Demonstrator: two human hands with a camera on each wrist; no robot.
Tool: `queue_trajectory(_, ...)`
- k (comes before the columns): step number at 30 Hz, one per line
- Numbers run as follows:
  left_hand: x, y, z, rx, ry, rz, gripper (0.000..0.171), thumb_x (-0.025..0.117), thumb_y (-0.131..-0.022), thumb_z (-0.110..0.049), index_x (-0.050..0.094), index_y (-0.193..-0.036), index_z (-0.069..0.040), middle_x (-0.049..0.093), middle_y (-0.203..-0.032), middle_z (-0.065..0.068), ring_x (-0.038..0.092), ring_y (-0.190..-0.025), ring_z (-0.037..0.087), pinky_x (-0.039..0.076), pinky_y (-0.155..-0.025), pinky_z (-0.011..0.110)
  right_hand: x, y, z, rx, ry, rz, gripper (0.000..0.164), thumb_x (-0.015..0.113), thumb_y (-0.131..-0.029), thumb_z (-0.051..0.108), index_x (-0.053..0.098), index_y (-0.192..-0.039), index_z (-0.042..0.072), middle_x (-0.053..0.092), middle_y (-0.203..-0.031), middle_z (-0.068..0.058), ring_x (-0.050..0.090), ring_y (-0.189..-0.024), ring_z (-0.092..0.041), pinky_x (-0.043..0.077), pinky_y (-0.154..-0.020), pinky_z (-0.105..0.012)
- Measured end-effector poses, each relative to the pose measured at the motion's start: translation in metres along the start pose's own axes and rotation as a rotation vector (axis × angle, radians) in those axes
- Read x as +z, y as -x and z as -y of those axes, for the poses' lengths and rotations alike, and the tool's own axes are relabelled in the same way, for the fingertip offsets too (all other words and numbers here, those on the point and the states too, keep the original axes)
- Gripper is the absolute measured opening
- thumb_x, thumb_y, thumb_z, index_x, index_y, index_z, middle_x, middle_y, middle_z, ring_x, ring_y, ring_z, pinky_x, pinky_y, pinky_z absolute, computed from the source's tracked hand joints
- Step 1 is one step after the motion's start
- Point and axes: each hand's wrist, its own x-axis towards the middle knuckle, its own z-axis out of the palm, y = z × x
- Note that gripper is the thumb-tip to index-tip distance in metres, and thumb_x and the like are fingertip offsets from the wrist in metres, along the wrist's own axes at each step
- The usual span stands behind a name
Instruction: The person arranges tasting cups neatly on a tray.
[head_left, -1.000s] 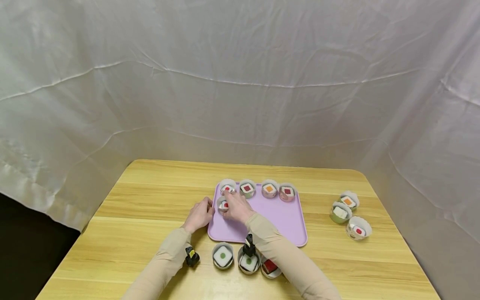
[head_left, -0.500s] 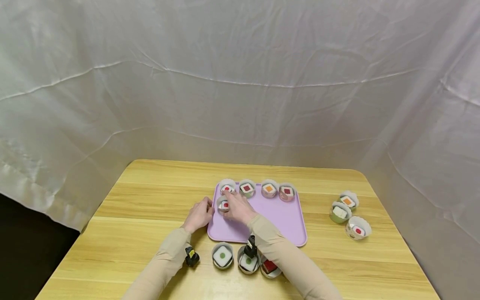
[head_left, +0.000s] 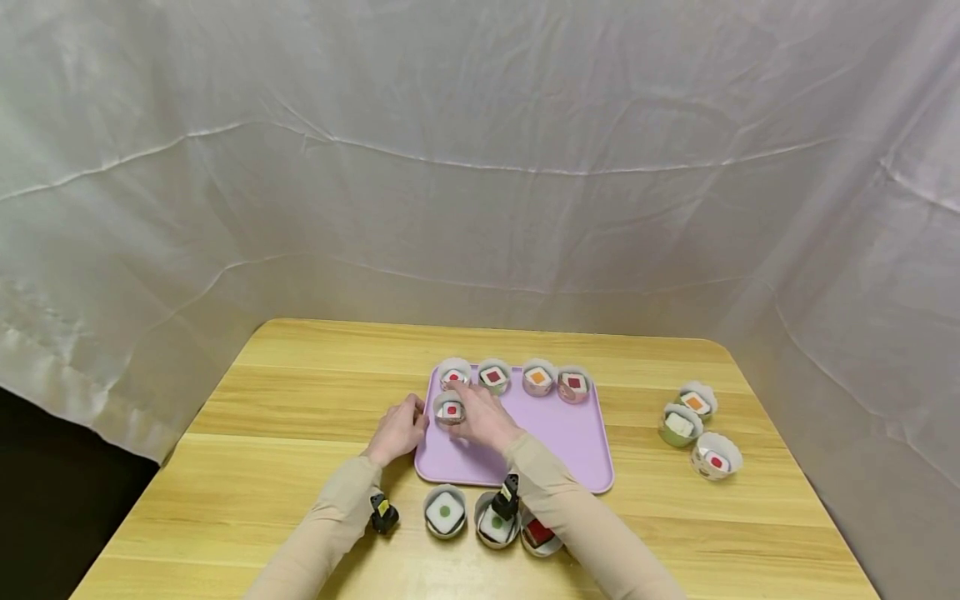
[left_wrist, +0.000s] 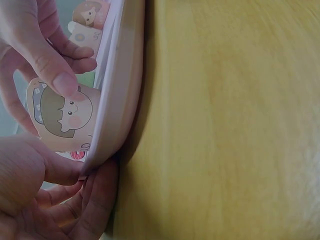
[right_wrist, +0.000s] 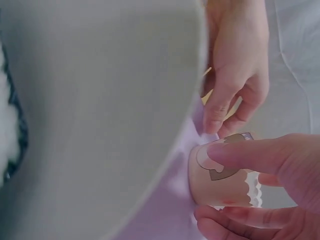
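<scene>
On the left of the lilac tray (head_left: pixel 525 454), my right hand (head_left: pixel 483 417) holds a paper baking cup (right_wrist: pixel 202 187) between thumb and fingers. A face is printed on the cup's pinkish side, and a white sushi piece with a red centre (head_left: pixel 451 411) sits inside. My left hand (head_left: pixel 397 431) pinches the tray's left rim, its thumb (left_wrist: pixel 62 170) above and fingers (left_wrist: pixel 100 200) below. Behind the held cup stands another cup with a red-centred sushi piece (head_left: pixel 454 373), partly covered by my right fingers.
Three more filled cups, one with an orange-centred sushi piece (head_left: pixel 538 377), line the tray's back edge. Near the front are cups with a green-centred piece (head_left: pixel 446 512) and a dark red piece (head_left: pixel 538 533). Another cup group (head_left: pixel 681 425) stands at right on the wooden table (head_left: pixel 300 367).
My right hand has shifted slightly right, and more of the cup shows in the head view. My left hand has stayed at the tray's rim.
</scene>
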Motion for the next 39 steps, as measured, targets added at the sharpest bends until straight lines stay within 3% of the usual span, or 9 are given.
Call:
queue_trajectory(10, 0.0, 0.0, 0.0, -0.003, 0.003, -0.001, 0.011, 0.057, -0.096, -0.01, 0.06, -0.105, -0.003, 0.067, -0.086, 0.013, 0.061, -0.077, 0.022, 0.049, -0.069, 0.035, -0.01, 0.007, -0.003, -0.04, -0.041, -0.017, 0.08, 0.087, -0.076, 0.015, 0.048, -0.144, 0.002, 0.063, -0.133, -0.024, 0.061, -0.122, -0.041, 0.049, -0.106, -0.05)
queue_trajectory(19, 0.0, 0.001, -0.001, -0.009, 0.0, 0.007, 0.012, 0.057, -0.097, -0.01, 0.059, -0.106, -0.003, 0.067, -0.088, 0.012, 0.061, -0.078, 0.023, 0.05, -0.071, 0.036, -0.02, 0.017, -0.003, 0.003, -0.169, -0.019, 0.082, 0.086, -0.079, 0.02, 0.044, -0.147, 0.001, 0.056, -0.142, -0.024, 0.055, -0.13, -0.043, 0.044, -0.11, -0.055)
queue_trajectory(24, -0.001, 0.001, -0.002, -0.008, 0.0, 0.01, 0.012, 0.057, -0.098, -0.01, 0.059, -0.107, -0.003, 0.066, -0.084, 0.01, 0.059, -0.076, 0.021, 0.049, -0.069, 0.035, -0.025, 0.024, -0.006, 0.031, -0.211, -0.016, 0.083, 0.084, -0.081, 0.028, 0.043, -0.149, 0.005, 0.058, -0.138, -0.026, 0.058, -0.124, -0.042, 0.05, -0.101, -0.056)
queue_trajectory(32, -0.002, 0.001, -0.002, -0.007, 0.023, 0.016, 0.013, 0.057, -0.098, -0.009, 0.059, -0.108, -0.002, 0.066, -0.086, 0.012, 0.059, -0.075, 0.021, 0.048, -0.067, 0.033, -0.036, 0.034, -0.014, 0.04, -0.244, -0.063, 0.078, 0.085, -0.08, 0.022, 0.046, -0.146, 0.006, 0.059, -0.136, -0.027, 0.061, -0.12, -0.044, 0.052, -0.097, -0.055)
queue_trajectory(35, -0.002, 0.001, -0.002, -0.009, 0.023, 0.018, 0.012, 0.057, -0.098, -0.009, 0.059, -0.107, -0.002, 0.067, -0.087, 0.012, 0.06, -0.077, 0.021, 0.049, -0.069, 0.034, -0.041, 0.038, -0.016, 0.045, -0.224, -0.092, 0.076, 0.085, -0.079, 0.023, 0.049, -0.144, 0.006, 0.061, -0.135, -0.024, 0.066, -0.107, -0.039, 0.052, -0.096, -0.053)
queue_trajectory(39, -0.002, 0.001, -0.002, -0.015, 0.026, 0.023, 0.012, 0.057, -0.098, -0.01, 0.059, -0.107, -0.003, 0.066, -0.086, 0.011, 0.06, -0.077, 0.021, 0.049, -0.07, 0.035, -0.048, 0.044, -0.02, 0.077, -0.235, -0.11, 0.072, 0.084, -0.08, 0.025, 0.052, -0.142, 0.008, 0.063, -0.131, -0.02, 0.067, -0.092, -0.028, 0.055, -0.084, -0.044)
